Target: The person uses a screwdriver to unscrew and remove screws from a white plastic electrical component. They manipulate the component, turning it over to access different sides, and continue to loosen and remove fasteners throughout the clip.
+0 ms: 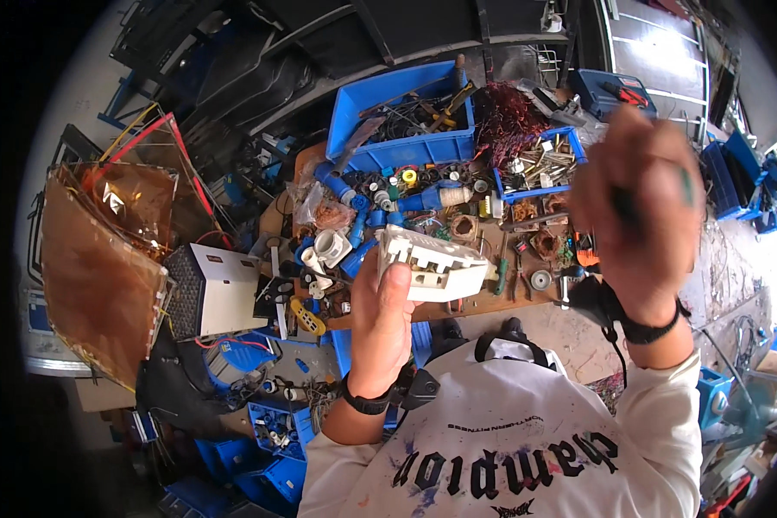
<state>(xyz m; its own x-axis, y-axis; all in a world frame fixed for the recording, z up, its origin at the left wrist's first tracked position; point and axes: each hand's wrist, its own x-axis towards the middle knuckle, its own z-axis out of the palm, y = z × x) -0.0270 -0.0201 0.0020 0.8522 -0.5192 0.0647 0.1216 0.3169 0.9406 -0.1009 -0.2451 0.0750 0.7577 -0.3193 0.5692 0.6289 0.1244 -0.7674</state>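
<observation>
My left hand (387, 315) grips a white plastic housing (432, 269) with openings along its side, held up over the front of the cluttered workbench. My right hand (632, 211) is raised to the right of the housing, apart from it and close to the camera, so it is blurred. Its fingers are curled round something dark with a bit of green, too smeared to name. Below and between the hands, a green-handled tool (502, 274) and a small metal ring (540, 280) lie on the wooden bench.
A blue crate of tools (399, 147), a blue tray of metal parts (533, 189) and tangled red wire (509, 112) sit toward the back. A white boxy appliance (226, 293) and a brown panel (99, 285) stand at left. Blue bins (276, 432) are below.
</observation>
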